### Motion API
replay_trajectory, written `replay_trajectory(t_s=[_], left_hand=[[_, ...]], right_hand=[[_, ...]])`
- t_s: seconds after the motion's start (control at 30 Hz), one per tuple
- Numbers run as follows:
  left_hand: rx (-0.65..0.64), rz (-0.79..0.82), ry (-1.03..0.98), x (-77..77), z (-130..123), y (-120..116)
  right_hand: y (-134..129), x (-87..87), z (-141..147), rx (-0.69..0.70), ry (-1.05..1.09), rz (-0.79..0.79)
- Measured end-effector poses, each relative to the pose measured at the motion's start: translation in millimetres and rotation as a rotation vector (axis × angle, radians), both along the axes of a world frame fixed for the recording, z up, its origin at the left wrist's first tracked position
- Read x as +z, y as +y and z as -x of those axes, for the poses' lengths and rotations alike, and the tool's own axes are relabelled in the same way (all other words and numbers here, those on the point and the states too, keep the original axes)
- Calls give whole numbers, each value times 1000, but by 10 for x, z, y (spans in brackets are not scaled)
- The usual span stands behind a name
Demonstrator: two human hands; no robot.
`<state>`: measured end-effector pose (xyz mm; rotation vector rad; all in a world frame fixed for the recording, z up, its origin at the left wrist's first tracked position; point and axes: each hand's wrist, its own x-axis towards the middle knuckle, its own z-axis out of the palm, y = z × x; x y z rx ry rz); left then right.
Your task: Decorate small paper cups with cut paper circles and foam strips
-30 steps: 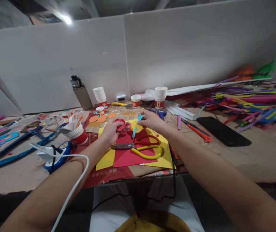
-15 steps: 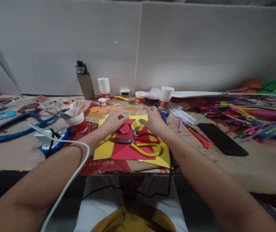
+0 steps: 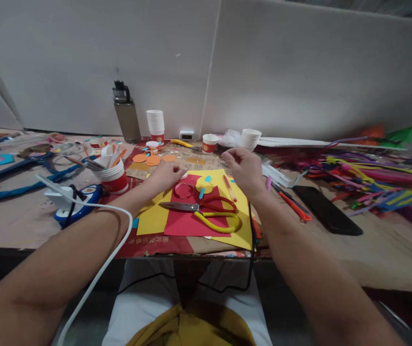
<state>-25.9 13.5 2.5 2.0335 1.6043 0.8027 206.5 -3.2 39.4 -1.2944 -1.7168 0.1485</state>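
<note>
My left hand (image 3: 166, 175) is closed over the upper left of a yellow paper sheet (image 3: 151, 221); a small white bit shows by its fingertips, too little to name. My right hand (image 3: 242, 168) hovers at the sheet's upper right, fingers pinched together; whatever is between them is too small to make out. Between the hands are a yellow paper disc (image 3: 202, 184) with light-blue strips and a red ring (image 3: 184, 191). Scissors (image 3: 197, 207) with one red and one yellow handle lie across a red paper sheet (image 3: 180, 226). An orange-red pen (image 3: 229, 187) lies beside the disc.
Orange paper discs (image 3: 153, 161), yellow-handled pliers (image 3: 182, 143) and stacked paper cups (image 3: 155, 126) stand or lie behind. At left are a cup of tools (image 3: 114, 180) and a power strip (image 3: 83, 202); at right, a cutter (image 3: 295, 207), a phone (image 3: 326, 210) and pipe cleaners (image 3: 379, 178).
My right hand has lifted away from the yellow disc, up and to the right, and its fingers have closed. The pen is now uncovered. My left hand has drawn slightly left, its fingers curled.
</note>
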Motion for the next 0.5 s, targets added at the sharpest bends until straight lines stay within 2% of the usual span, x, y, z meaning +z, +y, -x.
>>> replay_trajectory(t_s=[0.13, 0.2, 0.27, 0.33, 0.4, 0.5], left_hand=[[-47, -13, -18, -9, 9, -31], [-63, 3, -37, -32, 13, -26], [-76, 3, 32, -54, 13, -17], [-81, -15, 118, -66, 7, -15], [-80, -32, 166, -66, -5, -26], [-76, -32, 241, -59, -24, -56]], right_hand=[[91, 80, -338, -213, 79, -58], [148, 26, -499, -320, -39, 56], [200, -76, -600, -416, -190, 272], [243, -192, -633, -441, -314, 474], [276, -289, -622, -446, -360, 558], [304, -372, -591, -475, -385, 598]])
